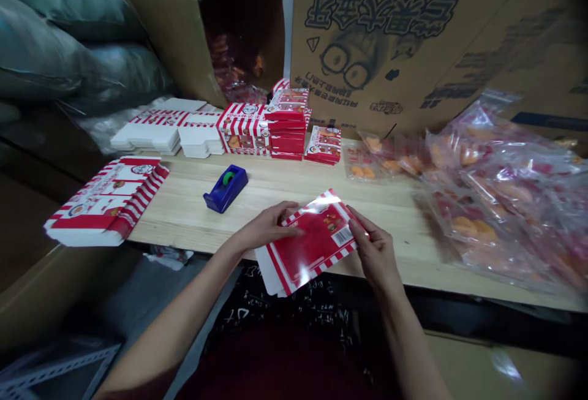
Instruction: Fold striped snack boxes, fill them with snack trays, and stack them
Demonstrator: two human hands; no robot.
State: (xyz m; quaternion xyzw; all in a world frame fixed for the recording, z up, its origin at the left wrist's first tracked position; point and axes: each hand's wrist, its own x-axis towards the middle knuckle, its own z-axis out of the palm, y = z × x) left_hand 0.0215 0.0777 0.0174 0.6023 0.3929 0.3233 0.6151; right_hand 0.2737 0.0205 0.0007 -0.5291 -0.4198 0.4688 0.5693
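Red box [316, 247] gripped between left hand [266, 225] and right hand [374, 247]; stacked boxes [287, 124] done behind, loose packets [496, 192] heaped up, unboxed.

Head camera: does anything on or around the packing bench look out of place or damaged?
Two things stand out. The large printed carton behind the wooden bench is upside down, with its lettering and cartoon face inverted. The folded red-and-white carton at the left overhangs the bench edge.
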